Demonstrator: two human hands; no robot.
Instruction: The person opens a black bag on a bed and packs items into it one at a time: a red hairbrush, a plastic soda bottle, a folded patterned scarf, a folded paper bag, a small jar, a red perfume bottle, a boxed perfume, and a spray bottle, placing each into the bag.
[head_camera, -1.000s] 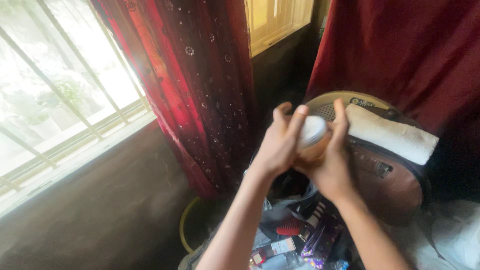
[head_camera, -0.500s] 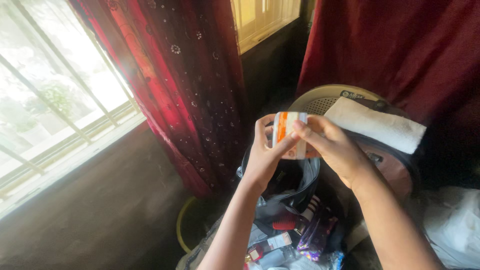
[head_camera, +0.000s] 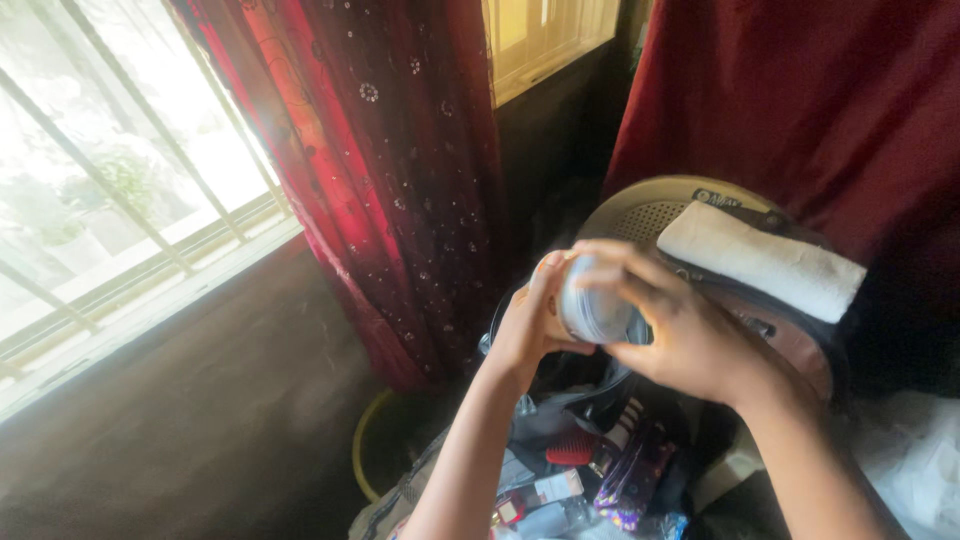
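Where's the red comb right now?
In the head view, the red comb lies low in the open bag, below both hands, beside the purple glittery pouch.

A single head-worn camera looks down and forward, close over the raised hands, toward a window corner.

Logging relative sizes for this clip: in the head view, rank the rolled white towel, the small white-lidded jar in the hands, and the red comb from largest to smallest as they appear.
1. Rolled white towel, clearly largest.
2. White-lidded jar, held between both hands; it sits nearer the camera, so its lead is unsure.
3. Red comb, partly hidden among clutter, looks smallest.
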